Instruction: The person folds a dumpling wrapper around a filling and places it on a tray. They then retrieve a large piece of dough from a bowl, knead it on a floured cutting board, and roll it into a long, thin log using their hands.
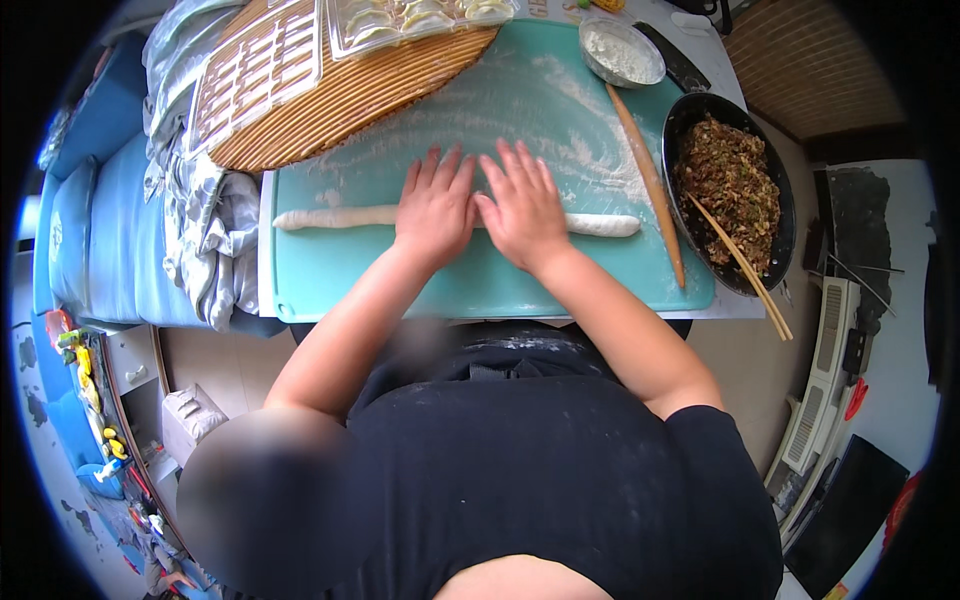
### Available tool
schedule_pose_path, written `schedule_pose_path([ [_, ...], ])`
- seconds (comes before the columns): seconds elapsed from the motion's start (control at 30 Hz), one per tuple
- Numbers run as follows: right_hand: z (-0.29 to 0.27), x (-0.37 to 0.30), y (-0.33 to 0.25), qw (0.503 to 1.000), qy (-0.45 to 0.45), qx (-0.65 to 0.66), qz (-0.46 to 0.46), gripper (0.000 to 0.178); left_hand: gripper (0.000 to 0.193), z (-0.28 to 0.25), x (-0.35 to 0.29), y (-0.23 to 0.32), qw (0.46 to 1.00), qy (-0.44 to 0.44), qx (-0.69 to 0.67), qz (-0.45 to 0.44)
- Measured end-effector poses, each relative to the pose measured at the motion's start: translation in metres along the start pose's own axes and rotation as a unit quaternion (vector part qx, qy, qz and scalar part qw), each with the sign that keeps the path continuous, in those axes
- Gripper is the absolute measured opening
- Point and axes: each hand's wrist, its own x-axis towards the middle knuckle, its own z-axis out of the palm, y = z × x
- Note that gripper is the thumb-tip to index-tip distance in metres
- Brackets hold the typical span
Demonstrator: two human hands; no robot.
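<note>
A long white rope of dough (335, 218) lies crosswise on a floured teal board (340, 285). Both my hands rest flat over its middle, side by side with the thumbs close together. My left hand (437, 200) has its fingers stretched out and pointing away from me. Next to it, my right hand (525, 205) is also flat, fingers extended. The dough's two ends stick out on either side; its middle is hidden under my palms. Neither hand is closed around anything.
To the right lie a wooden rolling pin (648, 185) and a black pan (790, 200) of minced filling (728, 180) with chopsticks (745, 268) in it. A bowl of flour (622, 55) stands behind. At the far left, a round slatted mat (400, 95) carries clear trays (262, 75), one with dumplings (425, 20).
</note>
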Motion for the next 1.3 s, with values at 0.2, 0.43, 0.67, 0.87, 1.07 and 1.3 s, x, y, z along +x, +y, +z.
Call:
schedule_pose_path([
  [0.2, 0.005, -0.055, -0.011, 0.987, -0.140, -0.026, -0.078, 0.058, 0.051, -0.009, -0.062, 0.007, 0.995, -0.090, -0.006, 0.035],
  [0.43, 0.024, -0.004, -0.019, 0.995, -0.083, -0.042, 0.036, 0.050, 0.049, 0.014, -0.017, -0.008, 0.997, -0.025, 0.047, -0.050],
  [0.67, 0.002, -0.057, -0.016, 0.975, -0.191, -0.037, -0.104, 0.063, 0.052, -0.008, -0.075, -0.003, 0.996, -0.088, -0.010, 0.029],
  [0.87, 0.022, -0.013, -0.026, 0.977, -0.173, -0.081, 0.095, 0.059, 0.047, -0.009, -0.042, -0.017, 0.988, -0.114, 0.033, -0.097],
  [1.07, 0.009, -0.024, -0.004, 0.979, -0.190, -0.058, -0.042, 0.052, 0.048, -0.010, -0.045, -0.030, 0.986, -0.149, 0.008, -0.079],
  [1.3, -0.003, -0.037, -0.022, 0.973, -0.218, -0.062, 0.040, 0.054, 0.049, -0.028, -0.078, -0.027, 0.977, -0.159, 0.060, -0.131],
])
